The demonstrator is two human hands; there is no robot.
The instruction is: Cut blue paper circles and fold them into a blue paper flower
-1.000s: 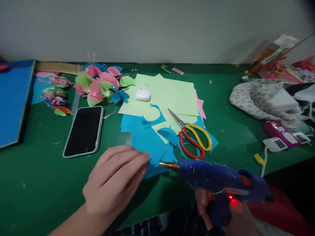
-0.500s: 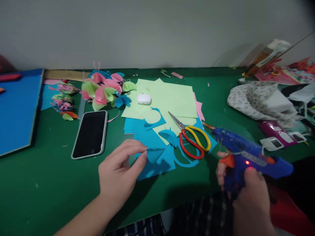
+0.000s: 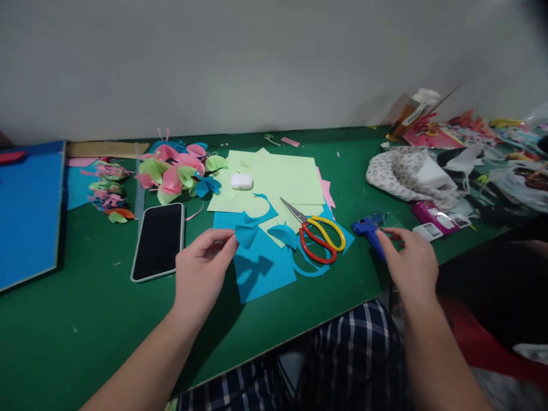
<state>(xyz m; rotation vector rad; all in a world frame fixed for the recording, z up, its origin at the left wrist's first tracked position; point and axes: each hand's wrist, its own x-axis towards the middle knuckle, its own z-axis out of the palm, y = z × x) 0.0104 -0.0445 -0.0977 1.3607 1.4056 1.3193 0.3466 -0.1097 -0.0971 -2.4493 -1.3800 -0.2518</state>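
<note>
My left hand (image 3: pixel 205 262) pinches a small blue folded paper piece (image 3: pixel 246 236) between thumb and fingertips, above a blue paper sheet (image 3: pixel 261 285). Over on the right, a blue glue gun (image 3: pixel 367 226) is low at the tabletop, its nozzle end pointing away from me. My right hand (image 3: pixel 411 260) has its thumb and fingers at the gun's handle. Between my hands are scissors (image 3: pixel 314 237) with red and yellow handles, partly open, lying on blue paper scraps. Another blue folded piece (image 3: pixel 283 233) rests just left of them.
Pale green sheets (image 3: pixel 291 180) carry a white earbud case (image 3: pixel 241 181). A phone (image 3: pixel 158 242) and a bunch of paper flowers (image 3: pixel 175 171) lie to the left, beside a blue board (image 3: pixel 29 211). At right are a patterned cloth (image 3: pixel 394 171) and a purple packet (image 3: pixel 434 217).
My right hand has lowered the glue gun to the table and turned it, its grip now at the handle's end. My left hand has lifted the blue piece slightly, up and leftward.
</note>
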